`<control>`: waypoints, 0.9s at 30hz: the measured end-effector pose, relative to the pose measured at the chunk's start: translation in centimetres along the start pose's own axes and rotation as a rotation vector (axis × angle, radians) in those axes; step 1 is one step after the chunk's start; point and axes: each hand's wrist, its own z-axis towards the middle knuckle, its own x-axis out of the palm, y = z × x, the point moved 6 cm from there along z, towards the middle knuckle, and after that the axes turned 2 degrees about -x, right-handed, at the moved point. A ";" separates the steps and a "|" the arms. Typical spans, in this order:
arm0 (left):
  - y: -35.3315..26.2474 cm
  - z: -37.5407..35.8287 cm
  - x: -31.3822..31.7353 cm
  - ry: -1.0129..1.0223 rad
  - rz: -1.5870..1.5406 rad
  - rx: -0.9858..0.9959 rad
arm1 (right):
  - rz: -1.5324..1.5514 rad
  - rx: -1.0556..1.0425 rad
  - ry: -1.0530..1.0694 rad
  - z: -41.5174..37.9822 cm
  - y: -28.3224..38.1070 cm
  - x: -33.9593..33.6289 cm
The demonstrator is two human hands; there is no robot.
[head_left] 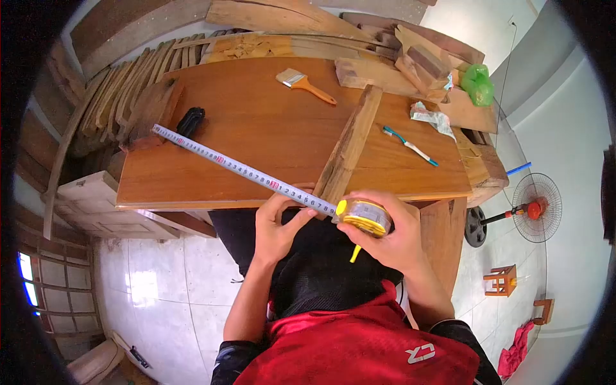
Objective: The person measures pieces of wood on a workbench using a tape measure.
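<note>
My right hand (401,234) is wrapped round the case of a yellow and clear tape measure (364,217), just off the front edge of the table. A yellow strap hangs below the case. The white blade (240,168) runs out to the left over the table, its end by a dark wooden block. My left hand (274,232) pinches the blade near the case between thumb and fingers. Behind the case, a narrow wooden board (353,141) lies lengthwise on the table.
On the wooden table (256,102) lie a paintbrush (305,85), a toothbrush (410,146), a black object (190,120) and a crumpled wrapper (433,120). Stacked timber (131,90) lines the left and back. A green plastic bag (478,85) sits back right; a fan (536,208) stands at right.
</note>
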 end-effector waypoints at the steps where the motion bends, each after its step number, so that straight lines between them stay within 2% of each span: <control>1: 0.0 0.1 0.2 -0.002 0.001 0.013 | -0.009 -0.005 0.003 -0.1 0.0 -0.2; 10: -0.7 -0.1 1.1 0.012 0.066 0.056 | -0.055 0.000 0.017 -0.7 0.1 -1.7; 25: -0.5 -0.4 1.0 -0.050 0.012 -0.001 | -0.067 -0.015 -0.046 -1.1 0.1 -1.4; 27: 0.3 -0.4 0.5 0.006 0.092 -0.002 | -0.066 -0.026 -0.040 -0.9 0.2 -1.4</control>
